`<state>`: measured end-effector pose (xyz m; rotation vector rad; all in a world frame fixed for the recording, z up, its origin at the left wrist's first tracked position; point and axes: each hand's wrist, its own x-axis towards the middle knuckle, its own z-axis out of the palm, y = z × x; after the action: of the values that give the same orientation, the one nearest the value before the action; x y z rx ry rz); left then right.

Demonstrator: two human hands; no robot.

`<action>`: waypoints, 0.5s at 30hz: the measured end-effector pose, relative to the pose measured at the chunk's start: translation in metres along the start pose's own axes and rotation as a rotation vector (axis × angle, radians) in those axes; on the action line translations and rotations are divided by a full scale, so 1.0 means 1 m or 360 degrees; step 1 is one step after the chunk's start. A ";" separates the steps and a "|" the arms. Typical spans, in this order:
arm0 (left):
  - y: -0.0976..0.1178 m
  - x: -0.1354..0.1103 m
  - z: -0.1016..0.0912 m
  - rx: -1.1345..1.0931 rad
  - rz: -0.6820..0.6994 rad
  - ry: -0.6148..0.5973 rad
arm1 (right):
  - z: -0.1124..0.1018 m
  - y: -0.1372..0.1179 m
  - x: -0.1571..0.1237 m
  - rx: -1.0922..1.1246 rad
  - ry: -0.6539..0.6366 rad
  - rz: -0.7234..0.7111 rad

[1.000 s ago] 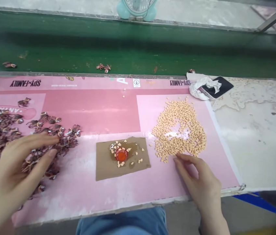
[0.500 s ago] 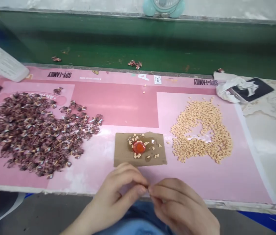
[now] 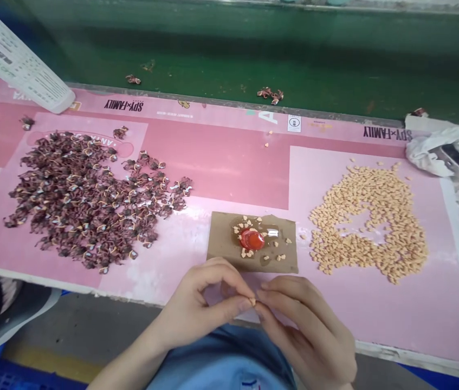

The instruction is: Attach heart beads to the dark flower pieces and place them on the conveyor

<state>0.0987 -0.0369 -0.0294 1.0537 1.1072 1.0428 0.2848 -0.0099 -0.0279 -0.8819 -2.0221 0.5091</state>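
Observation:
My left hand (image 3: pixel 199 309) and my right hand (image 3: pixel 304 330) meet at the near edge of the pink mat (image 3: pixel 221 162), fingertips pinched together on a small tan piece (image 3: pixel 252 301). Just beyond them lies a brown cardboard square (image 3: pixel 223 244) with a red cap (image 3: pixel 252 239) and a few tan bits on it. A heap of dark maroon pieces (image 3: pixel 86 195) lies to the left. A heap of small tan pieces (image 3: pixel 369 222) lies to the right.
A green conveyor belt (image 3: pixel 229 59) runs along the far side with a few stray dark pieces on it. A white perforated object (image 3: pixel 18 62) leans in at the top left. Crumpled white wrapping with a dark phone (image 3: pixel 451 154) lies at the right.
A second ago each hand lay at its own heap, left on the dark pieces, right by the tan ones. Both then came together at the near edge, pinched. The view has shifted left.

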 end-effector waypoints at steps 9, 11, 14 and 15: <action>0.002 -0.002 0.003 0.0856 0.0644 0.0219 | 0.010 -0.003 -0.002 0.0030 0.0027 0.0206; 0.001 -0.002 0.004 0.0954 0.0731 0.0211 | 0.011 -0.002 0.002 0.0034 0.0018 0.0224; 0.000 0.000 -0.002 0.1097 0.0795 0.0193 | 0.009 0.000 0.007 0.0008 -0.0022 0.0194; 0.000 0.001 -0.007 0.1193 0.0807 0.0226 | 0.007 0.002 0.008 -0.0016 -0.0038 0.0183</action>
<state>0.0918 -0.0353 -0.0308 1.9558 1.4334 1.1246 0.2763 -0.0027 -0.0285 -1.0066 -2.0054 0.5759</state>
